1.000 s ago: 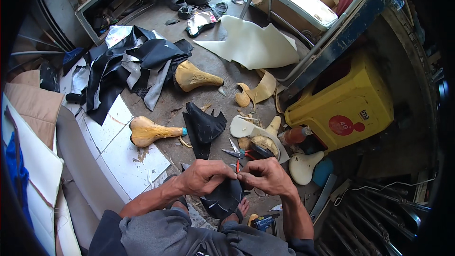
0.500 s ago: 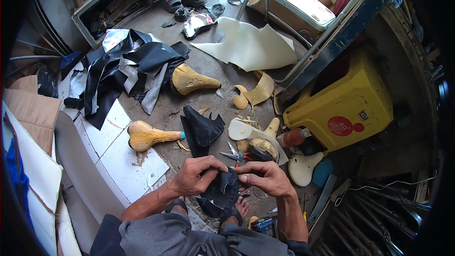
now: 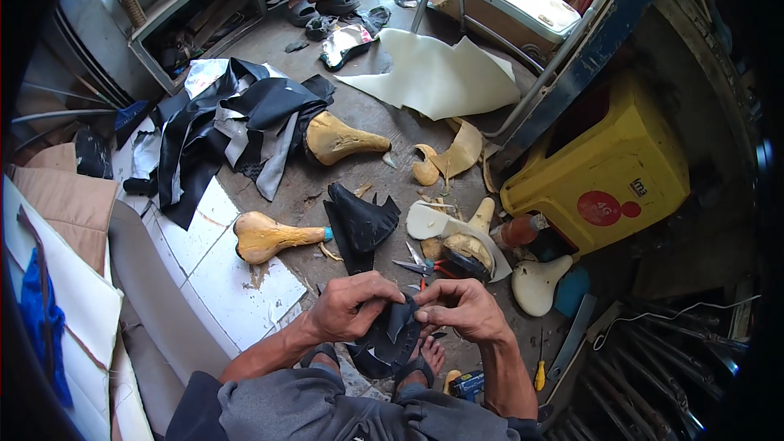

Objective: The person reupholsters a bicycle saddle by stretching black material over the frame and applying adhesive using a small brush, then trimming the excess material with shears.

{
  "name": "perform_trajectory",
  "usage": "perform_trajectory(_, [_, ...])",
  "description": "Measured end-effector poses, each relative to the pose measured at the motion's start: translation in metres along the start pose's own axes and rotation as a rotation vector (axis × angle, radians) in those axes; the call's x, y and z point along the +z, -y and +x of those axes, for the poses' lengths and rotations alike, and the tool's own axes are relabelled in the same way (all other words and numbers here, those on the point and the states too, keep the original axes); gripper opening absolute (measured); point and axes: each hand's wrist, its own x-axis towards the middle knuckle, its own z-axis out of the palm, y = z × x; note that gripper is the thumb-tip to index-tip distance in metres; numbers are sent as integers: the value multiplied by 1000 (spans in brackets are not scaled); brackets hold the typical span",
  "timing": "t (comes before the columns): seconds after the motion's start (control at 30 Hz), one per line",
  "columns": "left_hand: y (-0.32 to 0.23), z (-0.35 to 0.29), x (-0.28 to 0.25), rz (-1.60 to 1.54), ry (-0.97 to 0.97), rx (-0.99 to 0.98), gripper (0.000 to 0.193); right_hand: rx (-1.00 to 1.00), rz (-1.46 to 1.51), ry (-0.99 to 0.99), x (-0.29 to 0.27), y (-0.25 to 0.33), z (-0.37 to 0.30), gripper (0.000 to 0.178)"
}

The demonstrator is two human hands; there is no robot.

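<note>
"Black cover piece (image 3: 398, 323): where is it?"

"Between the person's hands, low in the middle of the view, above the sandalled feet (image 3: 417, 366). It hangs down below the hands, and a narrow flap of it shows near the top."

"How does each grip stand?"

"Both are closed on it. The left hand (image 3: 353, 308) pinches its upper edge between thumb and forefinger. The right hand (image 3: 464, 309) pinches it just beside, so that the fingertips nearly meet."

"What lies in front of them?"

"On the floor (image 3: 388, 180), a tool with red handles (image 3: 438, 265) is just ahead. To its left sits a black moulded cover (image 3: 365, 219), and near that is the blue-tipped nose of a yellowish saddle (image 3: 273, 237), whose broad end lies at the edge of the white tiles (image 3: 241, 290)."

"And farther off?"

"A second yellowish saddle (image 3: 347, 139) lies beside a heap of black and grey material (image 3: 245, 114). Beyond it spreads a cream sheet (image 3: 441, 73)."

"What about the right side?"

"A yellow plastic stool (image 3: 604, 188) lies tipped over, with an orange-red bottle (image 3: 519, 230) near it and a cream saddle (image 3: 535, 287) just below. Nearer the person, a yellow-handled screwdriver (image 3: 540, 374) lies beside the right forearm."

"Anyone else?"

"At the top edge, someone's feet in dark clogs (image 3: 336, 4)."
</note>
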Motion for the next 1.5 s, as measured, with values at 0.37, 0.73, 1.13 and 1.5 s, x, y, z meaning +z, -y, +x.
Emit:
perform_trajectory(0.37, [2, -5, 7, 45, -31, -98, 21, -88, -313, -104, 9, 2, -3, 21])
perform_trajectory(0.73, [12, -6, 11, 25, -169, -261, 16, -158, -80, -168, 6, -12, 8, 33])
perform_trajectory(1.13, [6, -6, 14, 126, -73, -95, 17, -178, -353, -216, 12, -9, 15, 29])
perform_trajectory(1.5, [15, -12, 28, -58, -203, -338, 32, -175, -100, -321, 13, -17, 19, 28])
